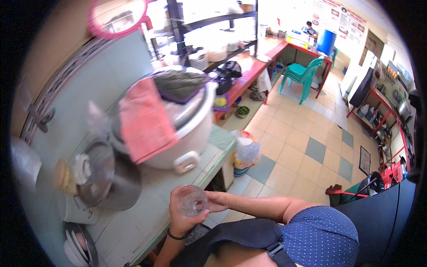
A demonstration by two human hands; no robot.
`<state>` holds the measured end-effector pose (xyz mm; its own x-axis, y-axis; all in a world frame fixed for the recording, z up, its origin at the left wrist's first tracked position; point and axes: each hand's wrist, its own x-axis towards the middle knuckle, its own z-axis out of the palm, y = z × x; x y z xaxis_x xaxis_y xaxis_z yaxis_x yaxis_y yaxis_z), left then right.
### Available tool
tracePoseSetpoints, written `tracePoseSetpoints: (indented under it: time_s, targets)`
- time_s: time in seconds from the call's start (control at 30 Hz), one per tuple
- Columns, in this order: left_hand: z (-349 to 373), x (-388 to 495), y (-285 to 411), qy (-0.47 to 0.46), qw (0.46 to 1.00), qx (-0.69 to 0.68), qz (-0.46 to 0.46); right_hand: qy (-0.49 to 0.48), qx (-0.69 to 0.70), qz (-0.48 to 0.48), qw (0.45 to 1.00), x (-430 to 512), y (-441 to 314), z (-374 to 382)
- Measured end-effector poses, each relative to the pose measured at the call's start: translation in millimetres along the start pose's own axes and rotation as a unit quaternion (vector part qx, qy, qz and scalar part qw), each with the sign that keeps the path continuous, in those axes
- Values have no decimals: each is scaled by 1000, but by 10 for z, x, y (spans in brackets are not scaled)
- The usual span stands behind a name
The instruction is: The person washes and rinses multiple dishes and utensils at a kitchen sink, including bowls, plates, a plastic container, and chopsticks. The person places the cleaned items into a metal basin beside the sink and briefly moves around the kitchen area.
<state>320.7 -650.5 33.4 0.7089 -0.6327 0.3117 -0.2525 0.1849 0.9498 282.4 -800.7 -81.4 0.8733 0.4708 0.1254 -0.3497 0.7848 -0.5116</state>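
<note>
A clear drinking glass [191, 200], its open mouth facing up, is in my hands in front of my body. My left hand [180, 215], with a dark beaded bracelet at the wrist, wraps around its near left side. On the other side, the fingers of my right hand [217, 201] meet the glass and are partly hidden behind it. Just beyond my hands is a tiled counter [156, 197]. On it stands a large white rice cooker [196, 133], with a pink towel [146, 123] draped over its lid and a dark cloth [180, 85] beside the towel.
Left of the cooker sit a metal pot [125, 187] and stacked bowls [75, 248]. A plastic bag [247, 152] hangs by the counter's end. Farther off are green stacked chairs [300, 75], a blue drum [326, 42] and a seated person [309, 30]. A dark cabinet [370, 220] stands at right.
</note>
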Motion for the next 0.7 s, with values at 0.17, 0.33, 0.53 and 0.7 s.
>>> tracePoseSetpoints:
  time_s: [0.17,0.33,0.53,0.7]
  targets:
    - [1959,891,-398,-115,992,-45,21,63,182,-61,979,-1635,-934,-676]
    - [3569,1667,-542,-231,970,-68,31,191,179,-204,943,-3161,-2025,-857]
    - [5139,2778,-941,-484,870,38,84,134,125,-342,922,-4721,-3143,-1343]
    - [6470,3849,-1693,-574,817,40,18,175,155,-451,861,-6021,-4175,-1977]
